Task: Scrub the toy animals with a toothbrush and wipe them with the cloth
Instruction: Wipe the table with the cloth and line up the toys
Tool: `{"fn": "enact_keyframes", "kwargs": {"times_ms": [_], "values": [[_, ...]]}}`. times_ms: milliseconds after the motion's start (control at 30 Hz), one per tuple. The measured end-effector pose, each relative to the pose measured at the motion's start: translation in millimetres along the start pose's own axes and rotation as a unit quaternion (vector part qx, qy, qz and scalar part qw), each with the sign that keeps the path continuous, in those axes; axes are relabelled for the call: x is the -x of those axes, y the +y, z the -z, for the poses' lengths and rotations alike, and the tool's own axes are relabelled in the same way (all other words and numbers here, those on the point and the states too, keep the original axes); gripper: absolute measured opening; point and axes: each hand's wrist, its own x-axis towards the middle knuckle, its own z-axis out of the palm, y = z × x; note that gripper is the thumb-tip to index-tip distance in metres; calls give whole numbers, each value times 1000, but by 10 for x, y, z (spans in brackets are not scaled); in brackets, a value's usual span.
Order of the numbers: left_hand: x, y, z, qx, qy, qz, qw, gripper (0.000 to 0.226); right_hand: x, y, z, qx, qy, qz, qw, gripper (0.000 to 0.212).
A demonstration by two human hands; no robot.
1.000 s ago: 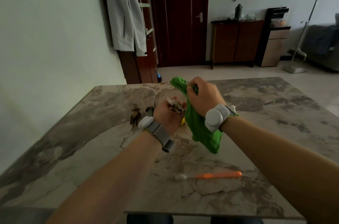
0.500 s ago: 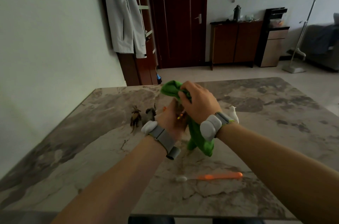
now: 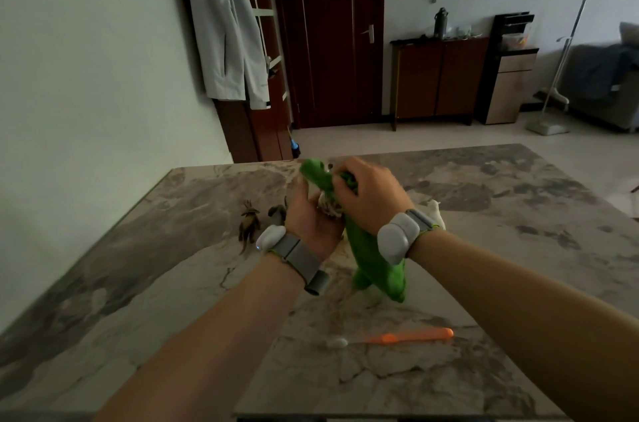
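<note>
Since a moment ago the right hand (image 3: 371, 200) has drawn the green cloth (image 3: 377, 266) further over the toy animal (image 3: 328, 206). The toy now shows only as a pale scrap between both hands, held above the bench (image 3: 518, 214). The left hand (image 3: 311, 217) cups the toy, curled round it. The right fingers (image 3: 345, 179) pinch a bunch of cloth against it, and the tail droops toward the bench. The cloth is soft and will wad wherever it is squeezed. The toy looks light, stiff and knobbly, so it is best held by the body, not the thin legs. The toothbrush (image 3: 397, 338) lies idle nearer the person.
</note>
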Motion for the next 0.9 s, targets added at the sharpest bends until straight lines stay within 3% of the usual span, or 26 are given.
{"fn": "enact_keyframes", "kwargs": {"times_ms": [67,133,167,267,367,433,500,567,633,767,900], "values": [[-96,-30,97,-32,20,-7,999,36,-48,35,62,-19,78,-34,996,12],[-142,-94,150,-51,63,8,997,40,-62,60,97,-17,108,-49,993,14],[-140,-132,136,-68,63,14,996,44,-52,56,101,-14,84,-40,996,13],[-217,-100,84,-104,87,-35,990,28,57,19,56,-18,-49,19,998,10],[-261,217,-11,-176,87,-58,979,36,162,57,104,-48,-80,37,995,9],[-347,456,-81,-250,93,-115,957,29,228,138,154,-47,-103,33,993,10],[-473,628,-166,-309,130,-169,927,9,294,247,151,-29,-143,30,989,11],[-573,742,-265,-397,148,-187,887,14,342,357,91,-13,-197,38,980,13],[-740,808,-311,-529,159,-185,813,7,391,451,0,15,-256,49,965,14],[-1205,784,-291,-712,143,-123,676,13,461,573,-180,30,-327,56,943,16],[-1581,638,-138,-785,121,-50,605,34,582,604,-307,39,-397,70,915,18]]}}
